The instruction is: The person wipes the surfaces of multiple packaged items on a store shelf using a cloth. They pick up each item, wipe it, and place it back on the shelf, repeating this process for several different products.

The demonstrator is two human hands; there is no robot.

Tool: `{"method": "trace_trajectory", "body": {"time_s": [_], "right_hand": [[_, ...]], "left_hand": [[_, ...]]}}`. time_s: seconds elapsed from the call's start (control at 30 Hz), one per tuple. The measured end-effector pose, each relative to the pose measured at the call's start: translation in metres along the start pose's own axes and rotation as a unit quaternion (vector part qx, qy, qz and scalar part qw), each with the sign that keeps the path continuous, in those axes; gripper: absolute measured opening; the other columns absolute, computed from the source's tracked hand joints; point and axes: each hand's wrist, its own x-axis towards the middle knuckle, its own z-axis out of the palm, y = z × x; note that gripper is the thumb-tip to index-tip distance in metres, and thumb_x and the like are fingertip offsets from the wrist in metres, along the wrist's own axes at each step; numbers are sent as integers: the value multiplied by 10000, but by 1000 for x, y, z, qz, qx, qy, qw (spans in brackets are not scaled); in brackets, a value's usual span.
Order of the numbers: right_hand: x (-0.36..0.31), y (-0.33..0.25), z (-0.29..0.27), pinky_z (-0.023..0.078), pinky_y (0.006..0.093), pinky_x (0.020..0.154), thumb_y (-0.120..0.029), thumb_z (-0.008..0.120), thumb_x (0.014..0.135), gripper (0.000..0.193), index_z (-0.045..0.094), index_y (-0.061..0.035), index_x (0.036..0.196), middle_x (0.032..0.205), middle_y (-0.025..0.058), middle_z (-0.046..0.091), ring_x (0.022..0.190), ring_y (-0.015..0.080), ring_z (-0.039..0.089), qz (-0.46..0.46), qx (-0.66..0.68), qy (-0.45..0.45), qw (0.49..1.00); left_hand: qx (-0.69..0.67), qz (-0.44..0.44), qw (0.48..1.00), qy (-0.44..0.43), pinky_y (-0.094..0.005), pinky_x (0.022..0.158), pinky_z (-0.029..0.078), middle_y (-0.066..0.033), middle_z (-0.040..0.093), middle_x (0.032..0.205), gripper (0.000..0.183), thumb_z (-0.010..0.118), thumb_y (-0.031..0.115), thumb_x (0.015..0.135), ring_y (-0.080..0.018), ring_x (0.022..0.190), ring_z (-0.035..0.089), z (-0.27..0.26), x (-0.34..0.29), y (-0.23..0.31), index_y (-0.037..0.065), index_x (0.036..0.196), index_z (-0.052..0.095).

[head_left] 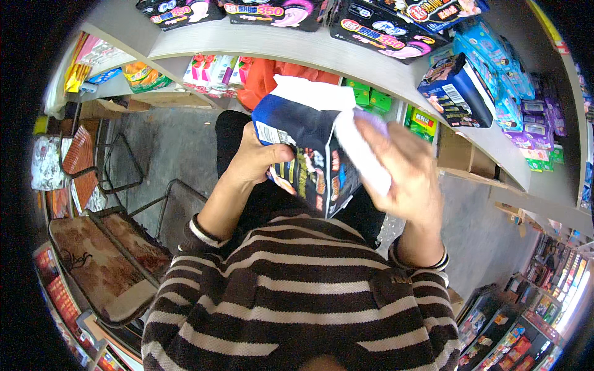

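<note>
In front of my striped sweater, my left hand grips a dark blue sanitary pad pack with colourful printing, its thumb pressed on the printed side. The pack is tilted. A plain white area shows along its upper end; I cannot tell whether that is part of the pack. My right hand, smeared by motion, closes round a flat white cloth, held against or very near the pack's right side. The fingers behind the pack are hidden.
A pale shelf with dark pad packs curves across the far side. Another dark blue pack stands at its right, beside light blue packs. Below sit a red bag and green boxes. A brown cushioned chair stands left.
</note>
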Motion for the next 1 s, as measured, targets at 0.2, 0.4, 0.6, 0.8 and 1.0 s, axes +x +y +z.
{"method": "trace_trajectory", "body": {"time_s": [0.2,0.4,0.6,0.8,1.0], "right_hand": [[4,-2,-13,454,365,563,-67,649,634,485,593,-12,1112,740,159,597,619,321,590,-11,51,-114,992],[0,13,-3,478,417,561,-81,623,595,506,594,-94,1100,686,159,580,611,335,594,66,-55,-64,994],[-7,22,-7,497,369,636,-91,614,746,345,582,-4,1078,770,148,617,662,281,621,128,40,118,984],[15,17,22,411,459,822,-70,643,603,572,532,-47,1164,1149,219,510,1004,375,494,-3,-57,33,998],[24,-29,10,518,350,671,-35,703,635,402,641,-24,1033,1020,178,608,828,291,612,-158,8,81,984]], "left_hand": [[57,13,998,-32,-292,765,500,-82,656,955,536,834,92,603,-134,837,612,-1,3,3,-32,1053,570],[62,8,998,-12,-289,717,516,-91,665,915,481,822,114,634,-140,785,627,-9,3,-1,-37,1029,593],[-103,-35,993,-36,-334,760,538,-125,644,1012,529,732,273,749,-188,857,646,-11,7,-3,-31,1132,529],[-233,-144,962,1,-388,811,532,-141,625,1074,478,589,358,856,-227,916,642,9,10,-24,4,1169,517],[-220,-25,974,54,-303,743,530,-46,618,1032,478,547,352,879,-150,900,617,-1,11,-11,113,1278,435]]}}
